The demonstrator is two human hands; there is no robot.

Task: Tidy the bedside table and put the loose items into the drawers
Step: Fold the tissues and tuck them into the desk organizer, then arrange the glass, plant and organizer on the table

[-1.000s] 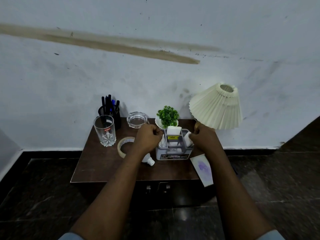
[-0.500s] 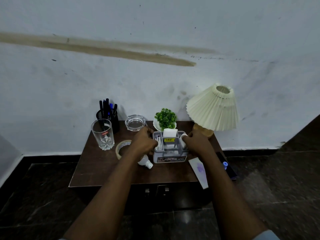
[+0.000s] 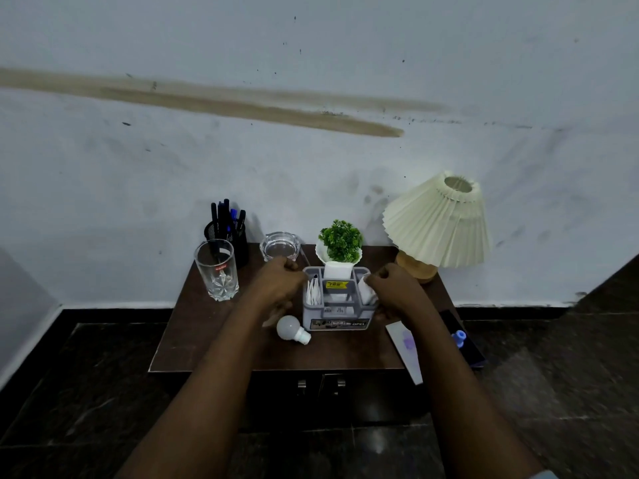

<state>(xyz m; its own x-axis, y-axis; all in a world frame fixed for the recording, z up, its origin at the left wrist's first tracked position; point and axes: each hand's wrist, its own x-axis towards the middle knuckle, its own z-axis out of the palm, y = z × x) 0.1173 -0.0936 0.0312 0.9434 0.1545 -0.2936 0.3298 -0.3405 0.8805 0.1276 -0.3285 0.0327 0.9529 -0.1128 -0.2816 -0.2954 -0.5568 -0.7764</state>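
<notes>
"OPEL" on front sticker (image 3: 338, 324) of grey caddy (image 3: 337, 311), its yellow tag (image 3: 336, 284) and glass (image 3: 217, 281) red label (image 3: 221, 267) illegible

Two bare arms fill the lower part of the view, the left arm (image 3: 207, 392) and the right arm (image 3: 466, 392). The left is uncovered from the wrist as far back as the view reaches, the right nearly so. The left hand (image 3: 280, 286) and right hand (image 3: 397, 293) show their backs, knuckles standing out in the dim light. At the bottom edge, on the right arm, a sliver of pale blue sleeve (image 3: 545, 475) shows (short or pushed up, hard to tell); its cloth looks plain.
</notes>
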